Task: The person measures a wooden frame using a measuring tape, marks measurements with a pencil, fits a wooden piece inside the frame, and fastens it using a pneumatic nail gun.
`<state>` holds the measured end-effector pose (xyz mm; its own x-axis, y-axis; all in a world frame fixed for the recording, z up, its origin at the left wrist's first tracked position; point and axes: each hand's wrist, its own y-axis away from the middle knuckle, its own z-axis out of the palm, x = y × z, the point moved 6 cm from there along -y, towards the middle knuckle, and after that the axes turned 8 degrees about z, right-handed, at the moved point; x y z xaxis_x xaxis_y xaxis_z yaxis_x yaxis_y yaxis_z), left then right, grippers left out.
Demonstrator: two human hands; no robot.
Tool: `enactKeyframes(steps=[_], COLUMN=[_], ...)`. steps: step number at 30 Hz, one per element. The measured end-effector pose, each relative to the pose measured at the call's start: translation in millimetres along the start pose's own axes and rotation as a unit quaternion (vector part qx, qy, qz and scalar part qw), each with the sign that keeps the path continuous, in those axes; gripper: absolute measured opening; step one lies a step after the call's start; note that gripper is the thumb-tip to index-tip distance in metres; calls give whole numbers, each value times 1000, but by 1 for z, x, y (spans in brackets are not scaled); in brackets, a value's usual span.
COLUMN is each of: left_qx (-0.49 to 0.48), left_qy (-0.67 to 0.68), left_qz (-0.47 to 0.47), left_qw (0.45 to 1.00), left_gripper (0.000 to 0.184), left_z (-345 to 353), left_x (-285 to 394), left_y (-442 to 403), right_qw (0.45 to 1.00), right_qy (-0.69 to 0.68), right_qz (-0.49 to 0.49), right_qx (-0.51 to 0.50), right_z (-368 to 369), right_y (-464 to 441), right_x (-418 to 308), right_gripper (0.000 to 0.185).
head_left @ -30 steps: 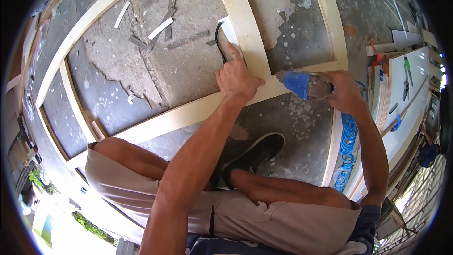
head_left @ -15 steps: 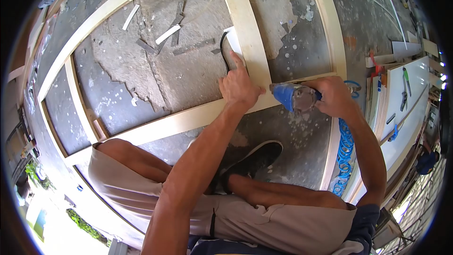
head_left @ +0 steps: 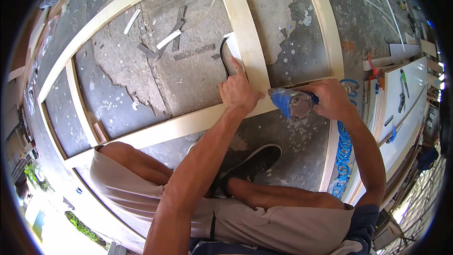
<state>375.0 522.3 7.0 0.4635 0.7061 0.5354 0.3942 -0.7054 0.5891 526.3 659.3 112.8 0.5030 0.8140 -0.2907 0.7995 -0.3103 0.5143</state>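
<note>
A pale wooden frame (head_left: pixel 171 123) lies on the floor in front of me. My left hand (head_left: pixel 238 89) grips it at the joint where a crosspiece (head_left: pixel 243 23) meets the near rail; the index finger stretches forward along the crosspiece's left side and the thumb points right. My right hand (head_left: pixel 332 99) is wrapped round the handle of a blue nail gun (head_left: pixel 292 103). The gun's nose is at the joint, just right of my left thumb; I cannot tell whether it touches the wood. A white strip (head_left: pixel 232 46) and a black cable (head_left: pixel 222 59) lie beside the crosspiece.
A coiled blue air hose (head_left: pixel 343 153) runs down on the right. Further right, white panels (head_left: pixel 413 92) carry green-handled pliers (head_left: pixel 404 79). Dark and white offcuts (head_left: pixel 169 39) lie on the worn floor inside the frame. My shoe (head_left: pixel 255 163) is close below the near rail.
The whole view has shifted slightly. My left hand stays at the joint, and the nail gun keeps almost the same place beside it, turned very slightly.
</note>
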Motion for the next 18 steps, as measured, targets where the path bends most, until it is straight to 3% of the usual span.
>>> enactKeyframes(steps=[8,18], left_qx=[-31,12], left_qy=[-10,-7], left_qz=[-11,10], left_qw=[999,1000], left_gripper=[133,133], left_z=[2,1], left_x=[-1,-1], left_y=[0,-1], right_qw=[1000,998], right_qy=[7,55], right_qz=[3,-8], right_qx=[-19,-19], right_z=[0,-3], right_y=[-5,-10], right_x=[3,1], right_gripper=[51,47])
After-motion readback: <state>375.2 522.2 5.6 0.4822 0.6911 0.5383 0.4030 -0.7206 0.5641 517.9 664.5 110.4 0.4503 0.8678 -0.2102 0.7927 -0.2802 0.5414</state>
